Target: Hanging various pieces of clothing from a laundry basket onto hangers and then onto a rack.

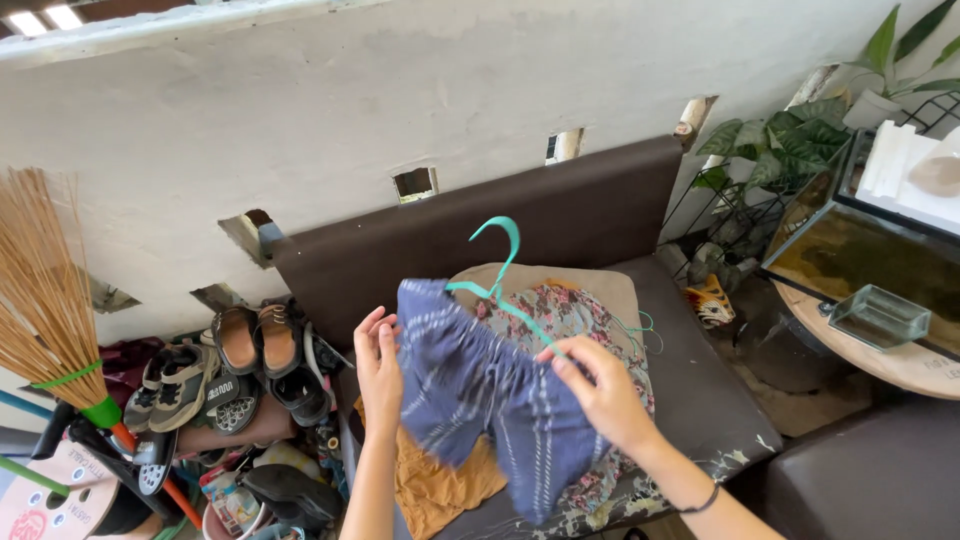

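Observation:
A pair of blue shorts with pale stripes [490,395] hangs between my hands over a dark brown sofa seat [690,390]. My left hand [378,365] pinches the left side of the waistband. My right hand [600,390] grips the right side together with the arm of a teal plastic hanger [500,270], whose hook points up. Under the shorts lie a floral garment [590,320], a mustard-orange cloth [440,490] and a tan cushion [560,278].
A white wall with small openings rises behind the sofa backrest [480,225]. Left are piled shoes [240,365] and a straw broom [45,290]. Right stand potted plants [790,140], a glass tank [860,250] and a round wooden table [880,360].

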